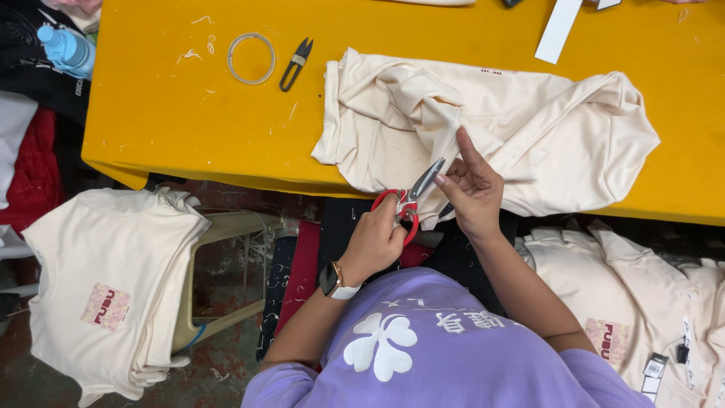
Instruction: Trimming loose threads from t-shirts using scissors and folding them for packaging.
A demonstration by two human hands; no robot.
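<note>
Left hand (pixel 375 240) grips red-handled scissors (pixel 410 200); right hand (pixel 470 189) on cream garment (pixel 529 128).

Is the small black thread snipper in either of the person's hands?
No, the black snipper lies on the yellow table; the left hand holds red-handled scissors.

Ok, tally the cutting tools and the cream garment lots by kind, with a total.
Red-handled scissors, in the left hand: 1
Black thread snips on the yellow table: 1
Cream garment on the table, touched by the right hand: 1
Cream garment stacks off the table: 2
Total: 5
</note>
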